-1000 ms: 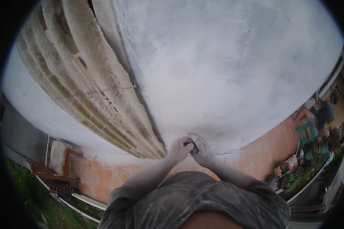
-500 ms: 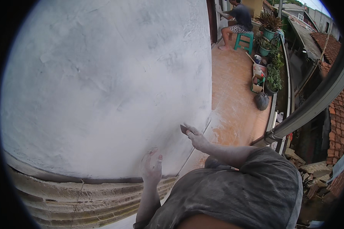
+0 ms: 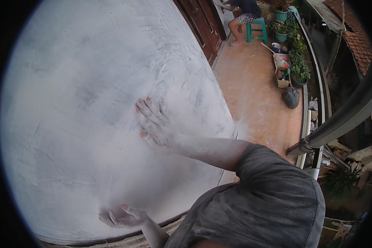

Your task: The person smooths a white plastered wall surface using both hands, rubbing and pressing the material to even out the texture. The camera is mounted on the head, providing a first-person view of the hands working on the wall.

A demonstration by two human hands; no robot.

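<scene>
R hand [image 3: 155, 124] mid-frame: fingers & thumb spread, coated w/ pale dust, looks laid flat on the wall [image 3: 70, 132]. L hand [image 3: 126, 218] lower left: part-open, fingers curled, thumb held apart; can't tell if it touches wall. Wall is chalky white w/ greyish patches, fills left & ctr of frame. Dusty dark grey T-shirt [image 3: 264, 202] lower right. Brown door [image 3: 204, 31] top ctr, just past wall. Orange tiled floor [image 3: 256, 115] right of ctr, whitish near wall's edge. Up top, co-worker [image 3: 247, 17] in patterned shorts on green stool [image 3: 256, 29]. Along floor's right side: potted plants [image 3: 299, 66], open carton [image 3: 282, 84], dark tied bag [image 3: 291, 98]. Post [image 3: 343, 119] far right, reddish roof tiles [image 3: 359, 47] upper right.
</scene>
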